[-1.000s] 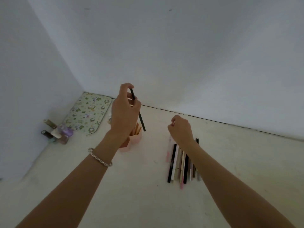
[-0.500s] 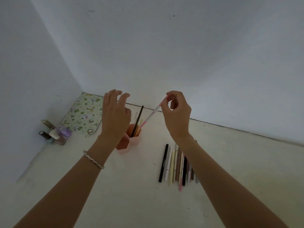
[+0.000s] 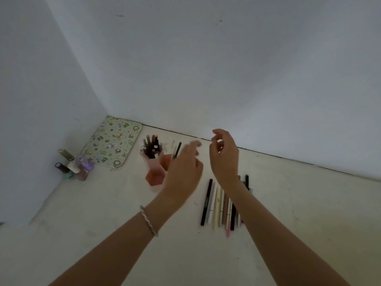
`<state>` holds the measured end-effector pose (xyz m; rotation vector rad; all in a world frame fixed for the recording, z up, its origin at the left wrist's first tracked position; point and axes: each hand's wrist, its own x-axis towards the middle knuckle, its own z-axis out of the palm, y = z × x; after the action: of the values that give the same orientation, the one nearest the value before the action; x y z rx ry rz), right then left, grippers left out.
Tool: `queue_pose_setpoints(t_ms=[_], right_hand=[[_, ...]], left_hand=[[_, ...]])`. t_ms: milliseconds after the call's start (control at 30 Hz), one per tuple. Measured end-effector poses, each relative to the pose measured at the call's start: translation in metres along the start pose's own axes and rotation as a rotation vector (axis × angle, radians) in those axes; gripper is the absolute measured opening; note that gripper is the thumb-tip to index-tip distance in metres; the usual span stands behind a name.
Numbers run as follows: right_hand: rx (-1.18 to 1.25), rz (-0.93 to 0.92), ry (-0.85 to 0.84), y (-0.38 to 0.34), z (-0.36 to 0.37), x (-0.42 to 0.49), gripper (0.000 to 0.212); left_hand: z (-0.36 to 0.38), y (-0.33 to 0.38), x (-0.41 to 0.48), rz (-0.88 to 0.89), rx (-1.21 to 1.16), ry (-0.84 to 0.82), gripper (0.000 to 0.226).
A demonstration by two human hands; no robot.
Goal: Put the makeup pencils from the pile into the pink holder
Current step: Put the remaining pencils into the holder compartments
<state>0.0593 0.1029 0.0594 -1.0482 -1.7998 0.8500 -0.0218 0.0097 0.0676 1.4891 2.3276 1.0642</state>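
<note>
My left hand (image 3: 183,169), blurred, and right hand (image 3: 224,159) hover empty, fingers loose and lightly curled. The pile (image 3: 224,205) lies at 6 o'clock from my right, the holder (image 3: 155,177) at 9 o'clock from my left. These pencils (image 3: 206,201) look light, stiff and slick, so I'd pinch one mid-barrel.

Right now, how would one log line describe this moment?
left hand: open, empty, by pink holder | right hand: loosely curled, empty, above pile | pink holder: partly filled | pile: not yet cleared
</note>
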Motion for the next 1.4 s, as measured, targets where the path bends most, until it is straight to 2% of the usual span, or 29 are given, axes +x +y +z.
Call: queue_pose_setpoints(t_ms=[67,167,267,333,433,533,633,767,900,1000,1067,1133,1300,1400], right_hand=[[-0.004,0.038,0.005,0.007,-0.017,0.003,0.025],[-0.027,0.083,0.006,0.023,-0.041,0.002,0.021],[-0.031,0.151,0.018,0.038,-0.059,-0.001,0.02],[-0.041,0.182,0.012,0.047,-0.068,-0.006,0.02],[-0.115,0.22,-0.09,0.057,-0.066,-0.012,0.02],[-0.314,0.253,-0.3,0.062,-0.053,-0.016,0.02],[-0.538,0.278,-0.507,0.068,-0.036,-0.025,0.025],[-0.804,0.136,-0.61,0.077,-0.016,-0.042,0.007],[-0.799,0.127,-0.648,0.078,-0.006,-0.046,0.002],[-0.594,0.269,-0.549,0.068,-0.007,-0.036,0.02],[-0.454,0.291,-0.41,0.057,-0.01,-0.024,0.016],[-0.336,0.277,-0.258,0.045,-0.016,-0.01,0.009],[-0.066,0.161,0.015,0.006,-0.025,0.009,0.008],[-0.002,0.079,0.119,-0.017,-0.028,0.007,0.011]], left_hand=[[0.038,0.005,-0.014,-0.08,0.108,-0.194,0.036],[0.08,0.003,-0.027,-0.211,0.232,-0.374,0.031],[0.102,-0.003,-0.036,-0.161,0.379,-0.449,0.04],[0.109,-0.006,-0.037,-0.161,0.386,-0.447,0.04],[0.099,-0.007,-0.026,-0.219,0.242,-0.37,0.037],[0.077,-0.001,-0.008,-0.205,0.069,-0.198,0.057],[0.054,0.01,0.005,-0.147,0.046,-0.099,0.067],[0.028,0.025,0.01,-0.098,-0.039,-0.03,0.06],[0.001,0.03,0.015,0.025,-0.142,0.107,0.051],[-0.031,0.02,0.031,0.049,-0.203,0.307,0.047],[-0.053,0.008,0.043,0.033,-0.213,0.43,0.045],[-0.067,-0.005,0.049,0.02,-0.191,0.484,0.043],[-0.059,-0.029,0.042,-0.028,-0.08,0.374,0.041],[-0.044,-0.04,0.035,0.01,0.152,0.254,0.036]])
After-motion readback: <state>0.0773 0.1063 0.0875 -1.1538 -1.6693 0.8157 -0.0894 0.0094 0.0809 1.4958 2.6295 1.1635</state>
